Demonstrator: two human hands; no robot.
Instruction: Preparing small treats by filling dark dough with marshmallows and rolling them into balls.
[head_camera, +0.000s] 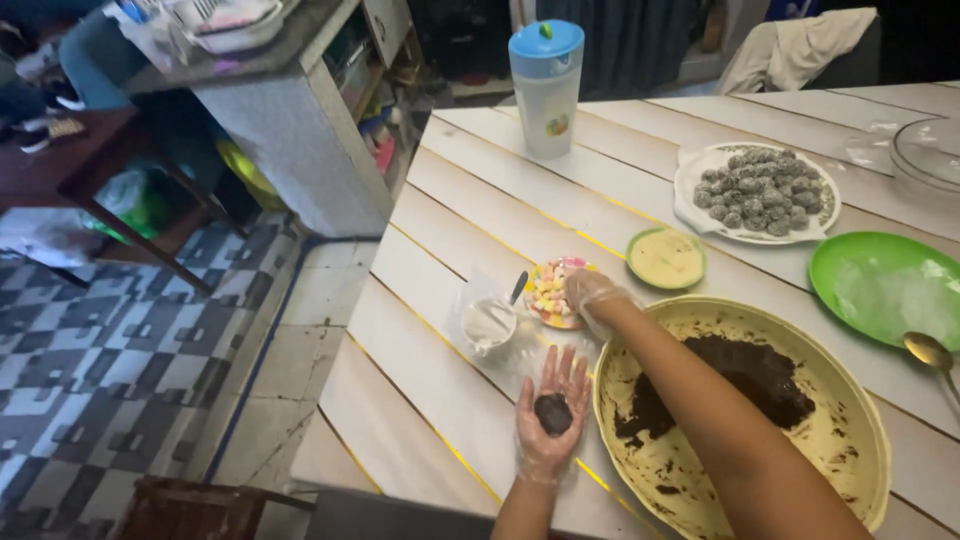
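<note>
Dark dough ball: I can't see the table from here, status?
Left hand open, palm up, dark dough ball resting on it. Right hand at the candy plate. Nothing in the way.

My left hand (548, 415), in a clear glove, carries a dark brown dough disc (552, 413). My right hand (590, 293), gloved the same, reaches a small plate of pastel pink, yellow and white marshmallows (552, 293). The big bowl (850, 400) beside me is pale yellow, smeared with dark brown mixture (750, 375). The table (470, 220) is whitewashed planks with yellow seams. A white tray (690, 170) carries grey-speckled balls (760, 190). One plate (885, 285) is bright green, the small dish (666, 258) green-rimmed and cream inside. The pitcher (546, 90) is frosted white with a blue lid. The floor (110, 350) is grey-and-white checkered.
</note>
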